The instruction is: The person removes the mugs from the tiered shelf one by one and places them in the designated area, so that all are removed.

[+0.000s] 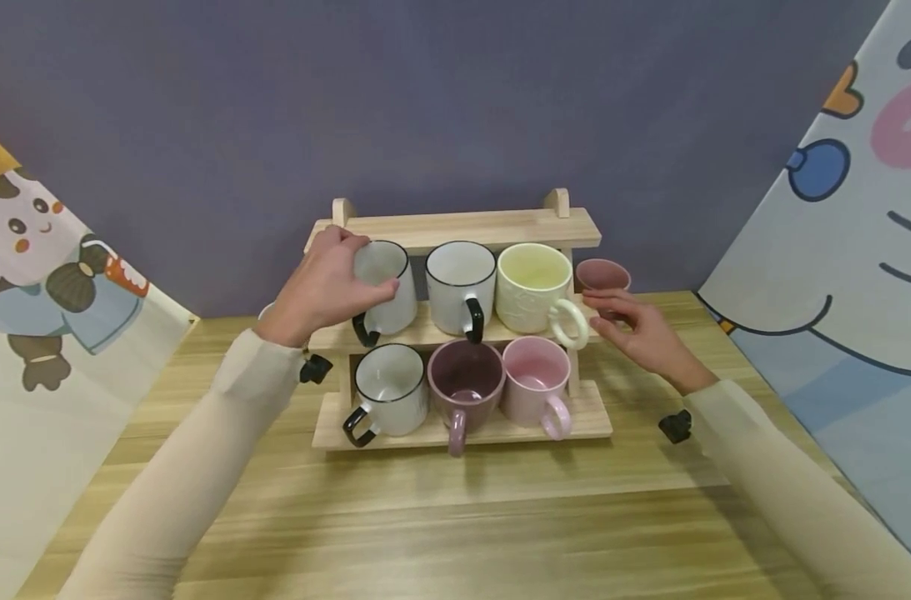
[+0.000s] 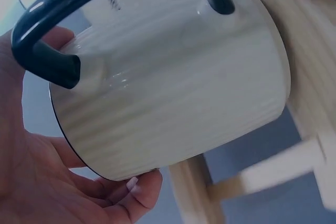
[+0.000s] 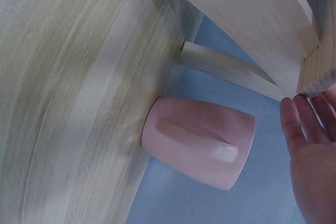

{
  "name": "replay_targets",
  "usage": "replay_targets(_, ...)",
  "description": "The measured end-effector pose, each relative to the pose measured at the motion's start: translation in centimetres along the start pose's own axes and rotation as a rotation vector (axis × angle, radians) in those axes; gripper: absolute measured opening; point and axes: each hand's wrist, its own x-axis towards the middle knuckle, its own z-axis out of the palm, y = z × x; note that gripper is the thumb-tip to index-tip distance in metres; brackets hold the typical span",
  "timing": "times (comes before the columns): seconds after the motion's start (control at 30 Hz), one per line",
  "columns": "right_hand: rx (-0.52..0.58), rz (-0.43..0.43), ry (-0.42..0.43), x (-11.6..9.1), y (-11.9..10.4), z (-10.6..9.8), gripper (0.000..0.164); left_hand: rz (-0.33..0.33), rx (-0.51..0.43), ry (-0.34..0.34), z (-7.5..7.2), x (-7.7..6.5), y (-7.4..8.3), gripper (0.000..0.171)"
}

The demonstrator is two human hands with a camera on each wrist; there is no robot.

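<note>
My left hand (image 1: 327, 279) grips a white mug with a black rim and handle (image 1: 386, 292) at the left of the rack's middle shelf. The thumb lies across the front of its mouth; in the left wrist view curled fingers (image 2: 142, 195) hold the rim side of the white mug (image 2: 178, 93). At the rack's right end, my right hand (image 1: 643, 333) touches the end of the wooden shelf (image 1: 425, 325), fingers fairly straight. The right wrist view has those fingertips (image 3: 302, 106) against the board end. A pink mug (image 3: 199, 140) stands behind, beside the rack.
Another black-rimmed white mug (image 1: 461, 283) and a pale yellow mug (image 1: 530, 292) share the middle shelf. Below stand a white mug (image 1: 391, 392), a purple mug (image 1: 466, 387) and a pink mug (image 1: 533, 383). The top board (image 1: 463, 229) runs above; a grey-blue backdrop (image 1: 455, 100) rises behind.
</note>
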Motion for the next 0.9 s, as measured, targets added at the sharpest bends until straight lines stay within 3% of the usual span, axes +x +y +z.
replay_targets(0.2,0.002,0.003,-0.003,0.0,0.3,0.1,0.033,-0.003,0.007,0.047,-2.2,-1.5,-1.2,0.076)
replay_targets(0.53,0.005,0.002,-0.001,0.0,0.7,0.1,0.033,-0.060,0.056,0.046,-5.6,-4.2,-3.5,0.079)
replay_targets(0.73,0.027,-0.005,-0.005,0.1,0.8,0.1,0.033,-0.075,0.096,0.051,-6.6,-6.3,-5.9,0.076)
replay_targets(0.9,0.035,-0.016,-0.005,0.2,0.9,0.2,0.033,-0.103,0.114,0.036,-6.4,-8.0,-8.5,0.074)
